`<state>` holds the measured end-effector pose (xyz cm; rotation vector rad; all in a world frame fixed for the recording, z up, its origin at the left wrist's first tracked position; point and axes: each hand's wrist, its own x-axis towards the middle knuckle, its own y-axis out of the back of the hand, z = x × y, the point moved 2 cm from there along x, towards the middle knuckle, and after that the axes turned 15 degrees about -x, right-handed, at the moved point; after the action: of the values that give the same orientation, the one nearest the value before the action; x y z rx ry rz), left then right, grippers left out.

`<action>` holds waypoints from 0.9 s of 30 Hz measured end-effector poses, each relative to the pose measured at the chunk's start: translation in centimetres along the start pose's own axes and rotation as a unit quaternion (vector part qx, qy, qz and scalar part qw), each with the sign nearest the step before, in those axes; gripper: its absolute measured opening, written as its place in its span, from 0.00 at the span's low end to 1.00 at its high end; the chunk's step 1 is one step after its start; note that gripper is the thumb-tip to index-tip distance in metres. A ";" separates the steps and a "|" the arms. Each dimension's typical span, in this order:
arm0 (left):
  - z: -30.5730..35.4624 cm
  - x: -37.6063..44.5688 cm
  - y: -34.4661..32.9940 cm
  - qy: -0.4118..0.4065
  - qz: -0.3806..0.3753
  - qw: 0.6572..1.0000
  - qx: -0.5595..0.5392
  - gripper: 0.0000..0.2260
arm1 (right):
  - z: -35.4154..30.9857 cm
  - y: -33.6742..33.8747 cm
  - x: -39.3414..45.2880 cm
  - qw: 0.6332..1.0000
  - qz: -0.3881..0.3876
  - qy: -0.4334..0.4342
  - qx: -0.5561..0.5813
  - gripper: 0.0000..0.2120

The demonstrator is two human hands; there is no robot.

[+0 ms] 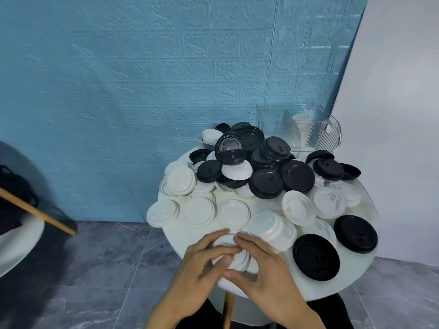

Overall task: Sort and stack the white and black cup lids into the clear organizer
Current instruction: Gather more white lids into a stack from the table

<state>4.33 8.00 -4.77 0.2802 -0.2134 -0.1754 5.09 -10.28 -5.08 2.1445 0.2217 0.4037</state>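
Two bare hands meeting at the near edge of a round white table [370, 284], working a small stack of white lids [234, 254]. Left hand [202, 267] curled around the stack's left side, fingers over the top lid and thumb at the near rim. Right hand [259, 264] closing in from the right, fingers bent across the top and thumb pressed to the stack's front edge. Both grips snug on the same stack, thumb tips nearly touching.

Loose white lids [234, 213] spread across the near and left part of the tabletop, some overlapping. Black lids [266, 184] heaped toward the far middle, several tilted or upside down; one large black lid [316, 256] flat just right of the hands, another [355, 233] near the right rim.

Clear organizer [316, 132] standing at the table's far right edge against the blue brick-pattern wall [142, 67], a stack of white lids [301, 127] already upright in one compartment. Small clear tub [200, 142] with white lids behind the heap. Grey tiled floor [95, 269] below.
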 end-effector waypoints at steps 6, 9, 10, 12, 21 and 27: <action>0.4 -0.1 2.9 -0.062 0.135 0.989 -0.010 0.11 | 0.1 -0.1 -0.1 1.000 0.006 -0.007 0.003 0.35; -0.1 0.4 6.4 -0.074 0.270 0.959 0.053 0.14 | 0.1 -0.2 0.0 1.000 0.005 -0.009 0.009 0.34; -0.4 0.9 7.4 -0.053 0.295 0.949 0.093 0.17 | 0.0 -0.2 0.0 1.000 0.004 -0.009 0.008 0.33; -1.4 1.9 9.0 0.028 0.300 0.938 0.173 0.25 | 0.0 -0.3 0.0 1.000 0.001 -0.009 0.005 0.33; -3.8 3.7 10.4 0.102 0.264 0.947 0.151 0.22 | 0.0 -0.2 0.1 1.000 -0.007 -0.013 0.011 0.33; 1.5 0.4 6.5 -0.036 0.242 0.969 0.020 0.22 | 0.2 -0.3 0.3 1.000 -0.009 -0.009 0.003 0.35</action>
<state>5.32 13.72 -1.38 0.2545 -0.3501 0.3033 5.41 -10.18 -5.34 2.1485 0.2332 0.3741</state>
